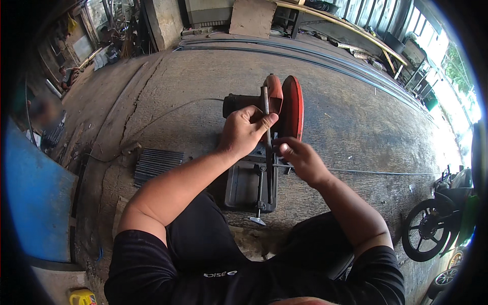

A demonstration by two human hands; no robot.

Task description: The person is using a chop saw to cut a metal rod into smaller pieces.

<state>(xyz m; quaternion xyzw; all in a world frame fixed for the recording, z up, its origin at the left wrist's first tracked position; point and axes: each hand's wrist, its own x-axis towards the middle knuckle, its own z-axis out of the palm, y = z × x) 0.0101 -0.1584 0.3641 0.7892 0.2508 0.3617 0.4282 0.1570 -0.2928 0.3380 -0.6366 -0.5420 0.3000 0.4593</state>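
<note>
A cut-off saw with a red blade guard (293,107) stands on the floor before my knees. Its dark base (235,190) carries a screw clamp (261,189). My left hand (246,129) is closed around a grey metal bar (265,96), in front of the saw's orange-red handle (275,87). Beside the guard's lower end, my right hand (303,158) has its fingers curled in near the bar's lower part; what they grip is hidden. From the saw a long thin rod (366,172) runs off to the right, below my right hand.
Several dark cut bars (158,163) lie in a row left of the saw. A cable (173,109) trails leftward. Long metal rods (305,51) lie across the far floor. A motorcycle wheel (426,230) stands at right, a blue panel (38,198) at left. People sit at the far left.
</note>
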